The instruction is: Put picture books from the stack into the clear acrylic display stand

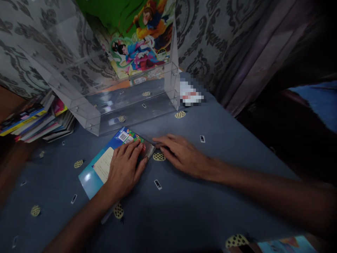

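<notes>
A book [101, 165] with a blue cover, a cream text panel and a barcode lies on the table at a slant. My left hand [125, 165] rests flat on its cover, fingers spread toward the far edge and thumb along the right side. Just right of the book's far right corner is my right hand [184, 154], low over the tabletop, with index finger and thumb stretched toward that corner and a gap between them. Nothing shows in its grasp; its other fingers are partly hidden.
Behind the book stands a clear acrylic rack [91, 123], holding a green illustrated book [139, 42]. Stacked books [39, 119] sit at the left. A blurred white packet [189, 93] lies right of the rack. Part of another book [286, 245] shows at the lower right. The table edge runs along the right.
</notes>
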